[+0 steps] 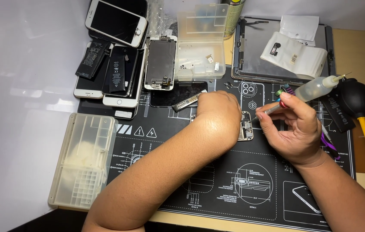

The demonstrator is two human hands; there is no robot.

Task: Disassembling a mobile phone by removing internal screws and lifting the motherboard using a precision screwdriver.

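At the far left the white table (19,129) lies bare and gives the most open room, up to a clear plastic sorting tray (83,159) whose right edge touches the black work mat (217,189). Behind the tray sits a pile of white phones (109,64) with 2 flat black batteries (105,66) resting on them, each carrying a small pale label. Just right of the pile lies a bare phone frame (161,62), and beside it a clear lidded box (200,43) with tiny parts inside. The mat shows white line drawings and 2 warning triangles (145,132) near its left edge; its front half is open. The left hand (217,116) rests knuckles-up on an opened phone (246,126) at the mat's middle, covering most of it; its fingers curl under and I cannot tell whether they grip. The right hand (294,129) has its fingers pinched together on a thin screwdriver (272,109), whose tip points at the phone's exposed right edge. Behind it lie a clear squeeze bottle (318,87), a white labelled bag (294,55) on a grey tablet shell (255,47), and a black rubber blower (356,99) near the mat's right edge.
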